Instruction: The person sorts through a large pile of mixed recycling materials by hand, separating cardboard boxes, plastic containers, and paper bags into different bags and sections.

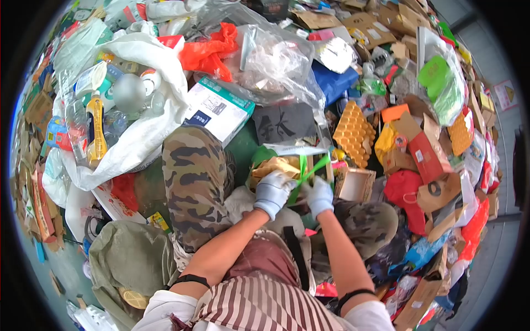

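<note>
Both my hands wear pale gloves and work close together between my knees. My left hand (274,193) is closed, its fingertips at a green ribbon (302,170) beside crumpled tan paper (276,167). My right hand (318,197), slightly smeared by motion, is closed around the ribbon's other side. The ribbon crosses in front of an open package with a white edge (295,150); its lower part is hidden behind my hands. A small open cardboard box (355,185) lies just right of my right hand.
A white sack (132,160) of plastic bottles stands at left, near a white-and-teal box (218,107). Ahead lie a dark board with a painted character (284,122) and clear plastic film (276,60). An orange egg tray (355,135) and heaped cardboard and plastic lie right.
</note>
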`<state>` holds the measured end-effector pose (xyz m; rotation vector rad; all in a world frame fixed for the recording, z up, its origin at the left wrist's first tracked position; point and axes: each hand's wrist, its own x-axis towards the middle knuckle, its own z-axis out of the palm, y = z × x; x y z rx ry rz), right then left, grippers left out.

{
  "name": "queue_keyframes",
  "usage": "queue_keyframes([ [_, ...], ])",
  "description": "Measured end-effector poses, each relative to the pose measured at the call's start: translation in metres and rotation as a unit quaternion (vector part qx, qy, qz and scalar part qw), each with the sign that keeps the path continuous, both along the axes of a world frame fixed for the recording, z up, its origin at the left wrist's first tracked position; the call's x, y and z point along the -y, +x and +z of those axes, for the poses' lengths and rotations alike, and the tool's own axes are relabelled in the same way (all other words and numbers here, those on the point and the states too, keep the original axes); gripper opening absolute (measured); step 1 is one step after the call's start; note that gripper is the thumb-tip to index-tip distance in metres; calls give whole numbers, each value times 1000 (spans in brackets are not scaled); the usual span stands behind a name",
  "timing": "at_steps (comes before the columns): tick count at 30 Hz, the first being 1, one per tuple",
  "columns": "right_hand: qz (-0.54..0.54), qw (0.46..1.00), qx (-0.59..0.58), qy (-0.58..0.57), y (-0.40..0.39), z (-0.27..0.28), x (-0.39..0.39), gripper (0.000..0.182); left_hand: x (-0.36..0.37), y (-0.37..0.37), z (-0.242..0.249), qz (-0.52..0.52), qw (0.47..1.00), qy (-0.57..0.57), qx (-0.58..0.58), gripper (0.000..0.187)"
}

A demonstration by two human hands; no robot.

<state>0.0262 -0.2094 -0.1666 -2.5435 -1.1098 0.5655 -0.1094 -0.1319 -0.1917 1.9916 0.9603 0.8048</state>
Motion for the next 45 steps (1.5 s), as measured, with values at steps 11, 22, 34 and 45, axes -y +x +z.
queue_keyframes([
  [11, 68, 987, 37, 141, -37, 16, 6, 18, 9, 13, -17, -9, 910, -405, 91, 15],
  [22, 291, 949, 79, -93, 9, 56, -44, 21, -5, 14, -16, -36, 969, -245, -9, 22],
  [34, 280, 959, -44, 31, 30, 24, -43, 25, -10, 13, -14, -42, 910, -389, 133, 23],
  [45, 326, 937, 33, 119, 19, 9, -23, 20, -5, 24, -34, 31, 932, -333, 140, 15],
])
